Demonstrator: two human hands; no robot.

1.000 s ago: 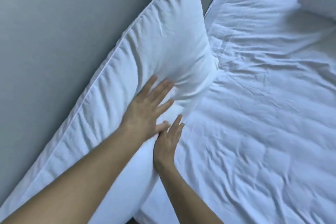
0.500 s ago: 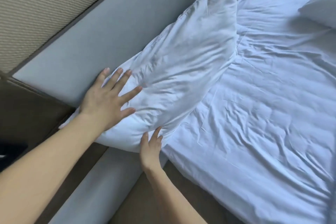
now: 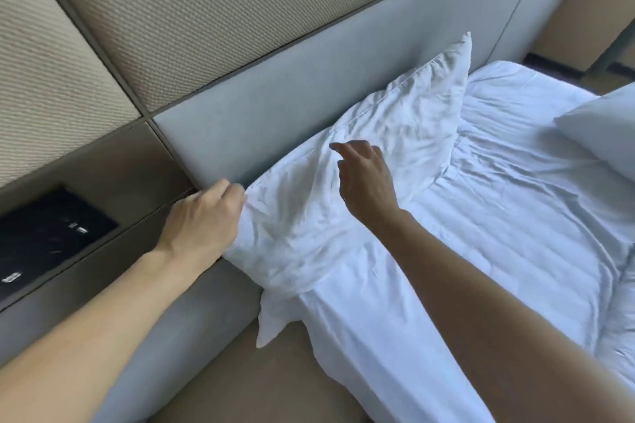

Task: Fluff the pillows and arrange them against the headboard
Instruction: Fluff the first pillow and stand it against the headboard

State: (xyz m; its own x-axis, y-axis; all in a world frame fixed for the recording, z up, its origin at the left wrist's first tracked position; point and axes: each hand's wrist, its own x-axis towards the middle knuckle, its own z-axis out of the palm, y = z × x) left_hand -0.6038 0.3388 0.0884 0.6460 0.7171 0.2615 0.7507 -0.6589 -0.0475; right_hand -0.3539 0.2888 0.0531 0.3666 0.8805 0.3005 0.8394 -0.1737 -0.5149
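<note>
A white pillow (image 3: 395, 134) leans tilted against the grey headboard (image 3: 309, 86), its lower corner hanging over the bed's edge. My left hand (image 3: 202, 216) is at the pillow's left end beside the headboard, fingers curled into the fabric there. Over the pillow's face my right hand (image 3: 364, 178) hovers with loosely bent fingers and holds nothing; I cannot tell whether it touches the cloth. A second white pillow (image 3: 601, 134) lies on the bed at the right edge of the view, partly cut off.
The wrinkled white sheet (image 3: 515, 233) covers the mattress. A grey padded bed frame (image 3: 171, 336) runs along the near side above brown floor (image 3: 257, 381). A black control panel (image 3: 51, 233) is set in the wall ledge at left.
My left hand left the pillow's face and went to its left end, curling there. My right hand rose from the pillow's lower edge to above its face. The view pulled back.
</note>
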